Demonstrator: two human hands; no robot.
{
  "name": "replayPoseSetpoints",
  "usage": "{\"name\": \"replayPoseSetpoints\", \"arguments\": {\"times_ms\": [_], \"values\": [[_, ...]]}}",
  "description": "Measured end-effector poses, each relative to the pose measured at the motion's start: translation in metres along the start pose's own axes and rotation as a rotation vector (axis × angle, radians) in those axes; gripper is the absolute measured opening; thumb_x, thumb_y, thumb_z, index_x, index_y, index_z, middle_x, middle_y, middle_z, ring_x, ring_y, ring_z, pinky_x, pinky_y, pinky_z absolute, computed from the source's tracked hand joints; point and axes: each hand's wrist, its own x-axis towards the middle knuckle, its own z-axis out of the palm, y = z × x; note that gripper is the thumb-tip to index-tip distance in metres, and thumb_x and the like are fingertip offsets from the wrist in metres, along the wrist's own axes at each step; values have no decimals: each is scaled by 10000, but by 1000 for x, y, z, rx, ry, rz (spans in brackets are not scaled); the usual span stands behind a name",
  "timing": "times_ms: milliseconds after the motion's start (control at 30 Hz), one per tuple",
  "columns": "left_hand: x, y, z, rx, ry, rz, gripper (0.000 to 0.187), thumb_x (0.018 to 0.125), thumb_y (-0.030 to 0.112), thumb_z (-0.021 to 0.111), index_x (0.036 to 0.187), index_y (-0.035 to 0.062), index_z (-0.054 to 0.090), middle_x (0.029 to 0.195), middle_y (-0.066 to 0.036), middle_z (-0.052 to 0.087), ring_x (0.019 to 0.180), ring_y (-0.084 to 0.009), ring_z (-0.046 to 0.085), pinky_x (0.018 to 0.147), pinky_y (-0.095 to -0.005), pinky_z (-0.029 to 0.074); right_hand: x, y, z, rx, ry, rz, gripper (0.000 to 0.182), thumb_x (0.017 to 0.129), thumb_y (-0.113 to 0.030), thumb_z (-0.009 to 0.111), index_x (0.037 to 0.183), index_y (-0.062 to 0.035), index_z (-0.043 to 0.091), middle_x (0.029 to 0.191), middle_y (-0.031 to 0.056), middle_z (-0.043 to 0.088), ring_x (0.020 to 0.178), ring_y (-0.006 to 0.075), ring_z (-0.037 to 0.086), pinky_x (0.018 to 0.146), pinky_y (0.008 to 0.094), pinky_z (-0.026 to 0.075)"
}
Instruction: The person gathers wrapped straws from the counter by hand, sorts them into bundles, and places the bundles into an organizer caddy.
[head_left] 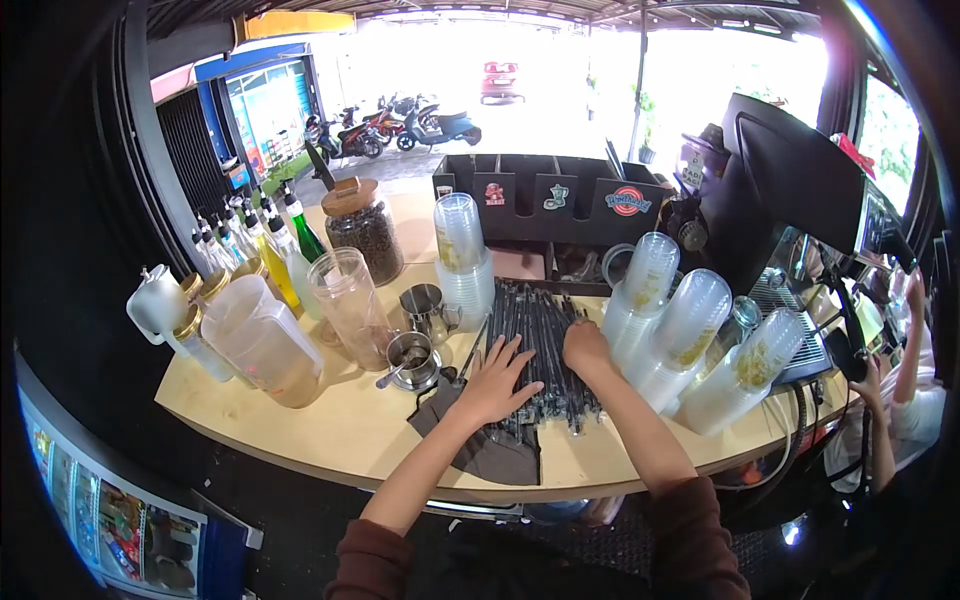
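Observation:
A wide pile of wrapped black straws (pixel 530 325) lies on the wooden counter, its lower part over a dark grey cloth (pixel 495 457). My left hand (pixel 497 383) rests on the pile's left side with fingers spread, touching the straws. On the pile's right edge, my right hand (pixel 588 350) is closed, fingers curled inward; what they hold, if anything, is hidden. Left of the straws stand a small metal cup with a spoon (pixel 412 358) and a steel pitcher (pixel 428 312). Stacked clear plastic cups (pixel 465 275) rise behind my left hand.
More cup stacks (pixel 690 330) stand to the right, before an espresso machine (pixel 790 300). A clear pitcher (pixel 262 340), a tall clear container (pixel 350 305), a coffee bean jar (pixel 365 240) and syrup bottles (pixel 285 250) occupy the left. A black organizer (pixel 530 205) borders the back. Another person (pixel 890 420) is at right.

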Motion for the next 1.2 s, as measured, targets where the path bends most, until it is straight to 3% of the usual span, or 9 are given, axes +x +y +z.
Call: {"name": "replayPoseSetpoints", "arguments": {"times_ms": [267,567,700,767,833,967,1000,1033,1200], "values": [[0,1,3,-2,12,-2,579,815,464,481,1263,112,376,1369,-153,246,1286,-346,165,996,-546,176,2,1,3,34,-34,75,355,747,-67,510,1065,84,465,1076,204,511,977,297,531,831,335,440],[-2,2,3,-11,7,-2,576,813,459,487,1261,111,383,1368,-155,253,1287,-338,172,1002,-527,179,5,4,5,215,-18,85,439,783,-33,453,1197,72,348,1152,225,461,1022,368,501,842,385,440],[-4,7,-4,-1,-2,4,565,817,446,483,1249,96,384,1348,-177,275,1276,-358,186,994,-561,174,-1,-3,-15,184,-38,101,457,791,-27,437,1220,80,318,1083,230,513,977,363,530,811,390,455],[-5,10,-6,32,-6,-3,568,810,455,493,1245,101,399,1354,-157,278,1278,-339,200,1008,-514,180,-1,-5,-21,161,-45,96,464,794,-27,435,1227,82,310,1044,228,540,954,360,544,790,392,465],[-5,12,-7,39,3,9,565,810,452,496,1237,94,404,1347,-158,288,1273,-340,211,1007,-514,183,0,-4,-22,123,118,23,482,800,-34,438,1246,71,287,970,217,577,922,361,562,745,395,482],[-4,16,-10,31,46,58,561,813,422,497,1227,57,401,1316,-181,323,1252,-356,243,986,-550,199,-7,-13,-53,127,28,29,495,804,-37,439,1262,50,271,959,223,577,922,358,564,722,404,486],[-5,18,-11,30,46,61,561,813,422,497,1227,57,401,1316,-181,323,1252,-356,243,986,-550,199,-7,-13,-55,161,56,30,540,747,-18,491,1243,41,287,940,236,577,888,363,572,728,417,479],[-5,20,-13,35,55,58,556,813,411,502,1224,50,402,1312,-179,330,1247,-356,252,985,-542,206,-8,-12,-57,196,84,31,587,690,1,543,1224,33,303,920,249,577,855,367,580,734,430,472],[-3,24,-22,29,194,100,507,802,357,540,1188,45,433,1263,-164,401,1189,-335,355,978,-447,274,-11,-6,-73,366,185,-72,593,723,-22,537,1264,-28,294,913,220,585,825,327,599,698,393,485]]}}
